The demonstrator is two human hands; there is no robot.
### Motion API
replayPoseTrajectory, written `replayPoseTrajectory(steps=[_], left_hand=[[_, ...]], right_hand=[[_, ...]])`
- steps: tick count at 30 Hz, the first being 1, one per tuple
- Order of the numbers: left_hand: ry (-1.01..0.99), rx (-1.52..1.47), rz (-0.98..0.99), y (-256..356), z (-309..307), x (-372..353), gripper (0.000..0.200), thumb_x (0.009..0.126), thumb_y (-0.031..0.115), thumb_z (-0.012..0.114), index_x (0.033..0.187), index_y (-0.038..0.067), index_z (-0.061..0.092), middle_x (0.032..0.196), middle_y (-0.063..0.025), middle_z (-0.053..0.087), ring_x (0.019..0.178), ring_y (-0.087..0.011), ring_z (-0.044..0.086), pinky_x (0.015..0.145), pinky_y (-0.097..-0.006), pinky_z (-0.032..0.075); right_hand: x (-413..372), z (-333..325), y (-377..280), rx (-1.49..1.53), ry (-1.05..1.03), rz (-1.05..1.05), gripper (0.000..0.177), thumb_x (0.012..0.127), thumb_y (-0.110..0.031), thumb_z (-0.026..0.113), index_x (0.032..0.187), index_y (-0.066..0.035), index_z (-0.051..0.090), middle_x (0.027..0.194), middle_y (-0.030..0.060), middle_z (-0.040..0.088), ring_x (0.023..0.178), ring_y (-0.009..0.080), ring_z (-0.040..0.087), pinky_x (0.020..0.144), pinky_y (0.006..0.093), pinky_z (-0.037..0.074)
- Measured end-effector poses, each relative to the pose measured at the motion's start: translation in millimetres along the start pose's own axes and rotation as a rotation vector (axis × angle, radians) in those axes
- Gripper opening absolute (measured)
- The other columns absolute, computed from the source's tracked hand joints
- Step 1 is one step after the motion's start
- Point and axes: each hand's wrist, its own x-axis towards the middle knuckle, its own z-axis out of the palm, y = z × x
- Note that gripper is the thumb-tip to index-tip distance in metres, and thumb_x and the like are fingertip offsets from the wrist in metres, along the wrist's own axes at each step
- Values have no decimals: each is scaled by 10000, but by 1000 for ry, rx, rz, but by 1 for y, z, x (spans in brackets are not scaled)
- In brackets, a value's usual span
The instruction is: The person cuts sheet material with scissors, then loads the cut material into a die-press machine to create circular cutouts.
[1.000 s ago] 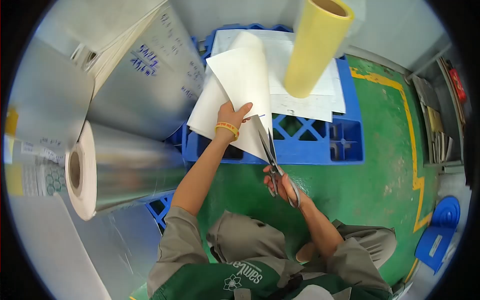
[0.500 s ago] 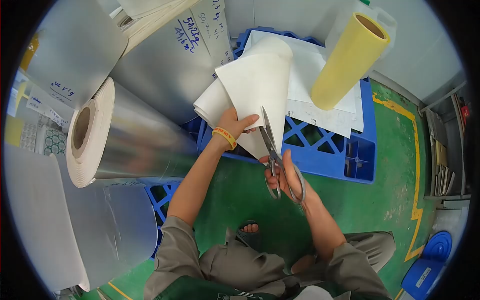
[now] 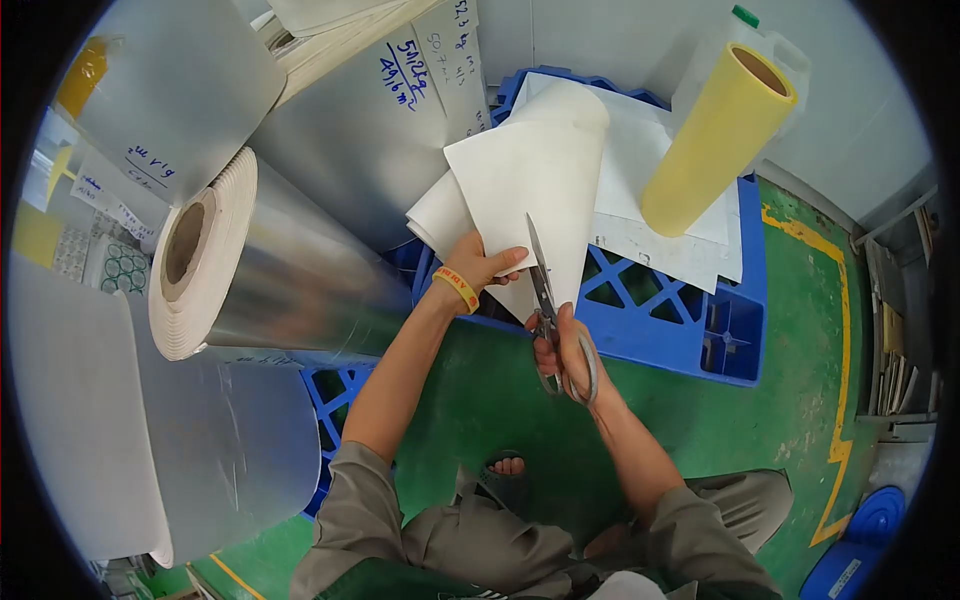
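A white rolled sheet lies over a blue pallet in the middle of the view. My left hand pinches the sheet's lower edge, thumb on top, with a yellow band round the wrist. Just to its right my right hand grips a pair of metal scissors by the handles. The blades point up and lie against the sheet's edge, nearly closed.
Large foil-faced rolls stand at the left. On the blue pallet are flat white sheets and an upright yellow roll, with a plastic canister behind. A blue bin is at the lower right.
The scissor blades have drawn closer together and the right hand's fingers have closed in. The whole view has shifted slightly, so the pallet and rolls appear further right.
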Motion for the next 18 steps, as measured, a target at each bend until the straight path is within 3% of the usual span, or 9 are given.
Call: replayPoseTrajectory(steps=[7,13,18], left_hand=[[-5,9,-73,1,-4,-6,272,790,245,735,936,50,615,822,-35,648,616,-89,570,546,-230,469],[-81,-28,-112,1,-8,-10,238,803,210,727,938,54,609,793,-28,612,637,-86,541,555,-228,442],[-131,-154,-128,-2,-1,-19,211,815,189,716,941,58,609,802,-22,611,640,-80,529,548,-224,424]], right_hand=[[12,7,-9,-32,65,20,591,925,-578,365,913,-20,557,617,-15,413,490,52,368,432,209,287],[11,7,-27,-391,39,29,650,925,-617,298,942,-11,534,610,-23,377,521,65,331,465,212,283],[35,6,-22,-296,45,-83,636,902,-649,325,838,-49,527,511,-45,344,425,59,284,395,227,224]])
